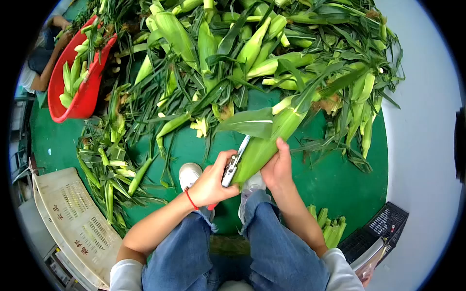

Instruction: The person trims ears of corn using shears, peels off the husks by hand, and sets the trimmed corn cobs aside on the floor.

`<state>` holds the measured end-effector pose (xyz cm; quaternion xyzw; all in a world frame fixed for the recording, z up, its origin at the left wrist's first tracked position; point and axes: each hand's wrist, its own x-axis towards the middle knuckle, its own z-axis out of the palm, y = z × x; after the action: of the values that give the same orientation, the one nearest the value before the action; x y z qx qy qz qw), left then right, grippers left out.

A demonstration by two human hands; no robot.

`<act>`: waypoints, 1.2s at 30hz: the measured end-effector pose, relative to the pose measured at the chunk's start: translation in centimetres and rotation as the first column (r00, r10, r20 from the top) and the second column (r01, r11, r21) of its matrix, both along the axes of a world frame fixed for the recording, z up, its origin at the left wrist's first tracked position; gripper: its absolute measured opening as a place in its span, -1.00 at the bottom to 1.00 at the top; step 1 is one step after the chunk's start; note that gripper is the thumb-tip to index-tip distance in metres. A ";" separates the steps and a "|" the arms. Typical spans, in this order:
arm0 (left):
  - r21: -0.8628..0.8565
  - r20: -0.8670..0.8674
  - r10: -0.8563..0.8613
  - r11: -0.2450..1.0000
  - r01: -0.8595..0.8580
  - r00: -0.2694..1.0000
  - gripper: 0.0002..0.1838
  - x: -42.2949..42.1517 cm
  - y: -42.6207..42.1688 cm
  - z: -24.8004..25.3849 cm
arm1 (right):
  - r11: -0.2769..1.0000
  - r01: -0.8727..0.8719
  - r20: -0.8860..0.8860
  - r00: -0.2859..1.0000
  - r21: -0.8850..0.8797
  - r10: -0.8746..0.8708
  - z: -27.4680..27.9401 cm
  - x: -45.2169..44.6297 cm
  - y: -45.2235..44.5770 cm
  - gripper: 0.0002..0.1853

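Observation:
An ear of corn in its green husk (264,143) lies slantwise between my two hands, above my knees. My left hand (213,182), with a red cord at the wrist, is closed round a metal cutting tool (233,165) whose blade lies along the husk's left side. The fingers of this hand also touch the ear's lower end. My right hand (278,166) grips the ear from the right, thumb up along the husk. A broad loose leaf (250,122) sticks out to the left of the ear.
A large heap of husked corn and leaves (208,48) covers the far floor. At the upper left, a person's arms (48,63) are beside a red basket (73,114). A pale crate (80,218) stands left, a black crate (388,220) right, near trimmed ears (332,230).

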<state>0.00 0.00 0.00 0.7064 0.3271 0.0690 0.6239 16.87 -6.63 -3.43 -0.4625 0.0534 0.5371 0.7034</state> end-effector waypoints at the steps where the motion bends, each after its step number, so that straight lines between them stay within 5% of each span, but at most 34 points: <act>1: -0.036 0.003 -0.002 0.999 0.002 1.000 -0.34 0.0 -0.1 0.6 | 1.000 0.000 -0.074 0.997 0.005 0.001 0.2 0.3 -0.3 -0.40; 3: -0.206 0.045 0.055 0.978 -0.045 0.997 -0.37 1.6 -0.4 -0.9 | 0.992 0.023 -0.125 0.992 0.121 -0.008 0.0 2.8 -0.5 -0.44; 6: -0.519 -0.200 0.187 0.812 -0.266 0.962 -0.46 -0.6 -0.6 -2.0 | 0.933 0.170 -0.318 0.946 0.317 -0.065 1.7 2.6 0.1 -0.45; 7: -0.501 -0.206 0.375 0.754 -0.426 0.904 -0.50 -0.4 0.0 -1.5 | 0.886 0.152 -0.267 0.963 0.438 -0.033 1.1 3.6 0.3 -0.46; 10: -0.499 -0.215 0.523 0.667 -0.553 0.825 -0.48 -2.2 1.9 -4.7 | 0.932 0.234 -0.048 0.972 0.278 -0.229 2.3 6.2 -0.1 -0.56; 11: -0.695 -0.326 0.525 0.431 -0.576 0.786 -0.45 -3.8 1.5 -5.1 | 0.933 0.271 0.044 0.956 0.239 -0.289 2.9 6.7 -0.2 -0.60; 13: -0.878 -0.338 0.479 0.149 -0.455 0.810 -0.51 -4.7 1.7 -5.9 | 0.940 0.276 0.177 0.934 0.199 -0.312 1.7 6.9 0.5 -0.59; 15: -0.940 -0.241 0.365 0.142 -0.310 0.899 -0.50 -4.4 0.9 -4.6 | 0.944 0.319 0.321 0.888 0.084 -0.329 1.2 6.8 1.1 -0.54; 19: -0.989 -0.043 0.239 0.128 -0.076 0.970 -0.36 -2.3 0.0 -2.4 | 0.915 0.398 0.319 0.860 0.067 -0.398 1.1 5.8 2.1 -0.48; 20: -0.996 -0.054 0.265 0.050 -0.069 0.963 -0.27 -1.5 0.0 -1.7 | 0.924 0.375 0.367 0.851 0.076 -0.376 0.7 5.7 2.0 -0.47; 23: -0.986 0.018 0.165 0.166 -0.009 0.986 -0.27 -0.4 -0.2 -1.3 | 0.929 0.367 0.365 0.858 0.056 -0.361 0.4 5.6 2.0 -0.48; 29: -0.985 -0.029 0.262 0.156 -0.072 0.965 -0.28 1.4 -0.3 -1.2 | 0.925 0.363 0.246 0.892 0.114 -0.380 0.7 3.7 1.2 -0.53; 33: -0.974 -0.078 0.317 0.177 -0.140 0.945 -0.25 1.7 0.5 -1.7 | 0.937 0.320 0.333 0.876 0.139 -0.348 0.7 2.3 0.9 -0.50; 36: -0.935 -0.081 0.298 0.307 -0.176 0.951 -0.27 0.9 0.3 -2.0 | 0.943 0.304 0.336 0.881 0.139 -0.333 0.8 2.5 1.1 -0.46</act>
<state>0.93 0.34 -2.01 0.1621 0.3735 -0.0013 0.9133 19.38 -5.52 -2.64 -0.5074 -0.0211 0.3235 0.7984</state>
